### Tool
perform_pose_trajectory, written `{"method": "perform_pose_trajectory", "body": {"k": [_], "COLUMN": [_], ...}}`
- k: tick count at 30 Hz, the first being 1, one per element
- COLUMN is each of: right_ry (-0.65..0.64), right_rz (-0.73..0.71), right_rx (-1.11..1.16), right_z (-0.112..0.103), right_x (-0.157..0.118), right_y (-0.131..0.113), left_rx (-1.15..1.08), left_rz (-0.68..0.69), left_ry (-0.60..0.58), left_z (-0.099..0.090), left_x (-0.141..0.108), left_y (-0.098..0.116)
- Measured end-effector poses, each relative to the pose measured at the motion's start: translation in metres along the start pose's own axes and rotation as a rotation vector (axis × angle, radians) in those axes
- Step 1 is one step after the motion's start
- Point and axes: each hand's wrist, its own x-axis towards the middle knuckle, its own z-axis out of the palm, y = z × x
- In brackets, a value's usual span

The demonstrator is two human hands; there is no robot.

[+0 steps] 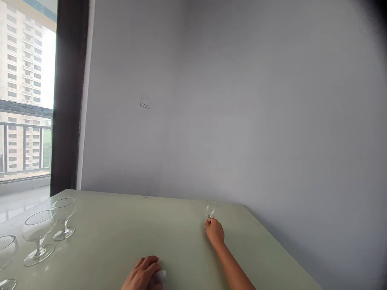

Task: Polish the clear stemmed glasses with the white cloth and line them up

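Observation:
Near the far edge of the pale green table [121, 225], my right hand [215, 232] is closed around the stem of a small clear stemmed glass [211, 208]. Its bowl stands upright above my fingers; most of the stem and foot is hidden behind the hand. At the bottom of the view, my left hand [141, 274] is curled over a piece of white cloth or tissue [161, 277], low over the tabletop. Part of that white piece is cut off by the frame.
Three wide-bowled stemmed glasses stand upright in a row along the table's left side: a far one [64, 217], a middle one [39, 231] and a near one [6, 253] cut by the frame. Grey walls [242, 121] border the table behind and right.

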Motion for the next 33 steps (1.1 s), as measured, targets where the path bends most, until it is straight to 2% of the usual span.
{"method": "perform_pose_trajectory", "body": {"k": [9, 19, 26, 30, 33], "right_ry": [-0.022, -0.014, 0.029, -0.015, -0.076], "right_rz": [0.053, -0.03, -0.033, 0.02, 0.041], "right_rx": [-0.007, 0.1, 0.346, 0.508, 0.563], "right_z": [0.01, 0.013, 0.008, -0.002, -0.01], "right_x": [0.02, 0.024, 0.009, -0.008, -0.025], "right_y": [0.01, 0.024, 0.042, 0.05, 0.046], "left_rx": [-0.056, -0.042, -0.082, -0.113, -0.127], "left_rz": [0.017, -0.023, -0.006, 0.022, 0.036], "left_ry": [-0.048, -0.063, -0.018, 0.018, 0.072], "left_z": [-0.003, -0.007, -0.005, -0.004, -0.005], "left_x": [0.0, -0.002, -0.005, -0.007, -0.008], "left_y": [-0.001, 0.009, 0.005, 0.006, 0.008]}}
